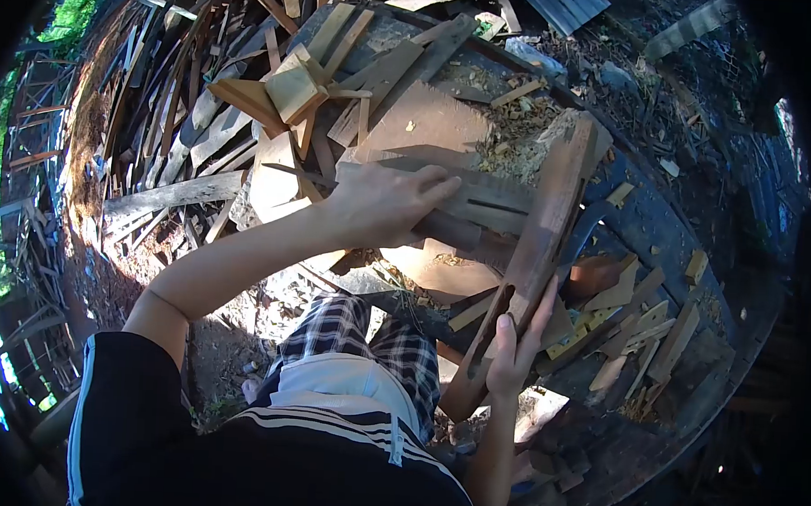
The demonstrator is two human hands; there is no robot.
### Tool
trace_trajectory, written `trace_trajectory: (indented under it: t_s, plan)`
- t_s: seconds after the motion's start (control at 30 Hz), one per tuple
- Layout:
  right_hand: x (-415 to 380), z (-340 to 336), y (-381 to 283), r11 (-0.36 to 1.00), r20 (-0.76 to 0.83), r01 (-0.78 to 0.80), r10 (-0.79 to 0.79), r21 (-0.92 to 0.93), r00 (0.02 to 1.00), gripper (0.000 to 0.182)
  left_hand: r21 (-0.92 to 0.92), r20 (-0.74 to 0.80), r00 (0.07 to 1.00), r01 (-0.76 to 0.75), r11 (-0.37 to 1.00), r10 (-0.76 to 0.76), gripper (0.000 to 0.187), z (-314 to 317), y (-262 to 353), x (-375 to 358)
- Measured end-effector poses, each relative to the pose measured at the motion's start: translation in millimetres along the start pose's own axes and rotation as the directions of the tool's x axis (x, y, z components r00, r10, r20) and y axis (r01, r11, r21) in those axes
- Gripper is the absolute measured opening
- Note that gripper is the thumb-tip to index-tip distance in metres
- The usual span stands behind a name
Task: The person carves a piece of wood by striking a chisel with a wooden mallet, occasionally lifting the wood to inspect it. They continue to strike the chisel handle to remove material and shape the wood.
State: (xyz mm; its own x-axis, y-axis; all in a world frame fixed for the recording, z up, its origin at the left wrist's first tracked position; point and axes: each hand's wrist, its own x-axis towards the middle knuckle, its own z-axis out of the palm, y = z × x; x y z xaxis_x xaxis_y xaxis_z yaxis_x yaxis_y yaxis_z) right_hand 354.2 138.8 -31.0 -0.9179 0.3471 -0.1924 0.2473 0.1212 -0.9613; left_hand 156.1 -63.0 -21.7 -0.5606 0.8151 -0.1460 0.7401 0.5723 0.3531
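Observation:
A long reddish-brown wooden beam point(552, 210) with slots cut in it slants across the work surface. My right hand point(516, 348) grips its lower part beside an oval slot, thumb on top and fingers along the side. My left hand point(390, 203) is closed on a grey-brown wooden board point(489, 202), which has a narrow slit and meets the beam near its middle. A thin dark pointed piece point(296, 172) sticks out to the left of my left hand; whether the hand holds it too is unclear. A curved bluish blade-like piece point(586, 229) lies just right of the beam.
Wood offcuts point(616, 294) lie at the right of the dark round table point(686, 256). Wood blocks point(295, 85) stand at its upper left. Sawdust and chips point(515, 136) cover the far part. A large scrap-wood pile point(195, 108) lies on the left.

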Motion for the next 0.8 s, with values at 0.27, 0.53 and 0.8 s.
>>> trace_trajectory:
  t_s: [0.27, 0.53, 0.8]
  plan:
    - [15, -32, -5, 0.991, 0.129, -0.082, 0.095, -0.108, 0.987, 0.073, 0.062, -0.067, 0.985, 0.165, 0.984, -0.161, 0.083, 22, 5, -6]
    - [-22, -9, -7, 0.980, 0.103, -0.023, 0.044, -0.199, 0.994, 0.075, -0.001, -0.044, 0.992, -0.122, 0.992, 0.122, 0.064, 22, -9, 8]
    - [-38, 14, -15, 0.984, -0.007, -0.098, 0.098, -0.151, 0.995, 0.071, -0.078, 0.035, 0.963, -0.265, 0.961, 0.268, 0.053, 1, -18, 48]
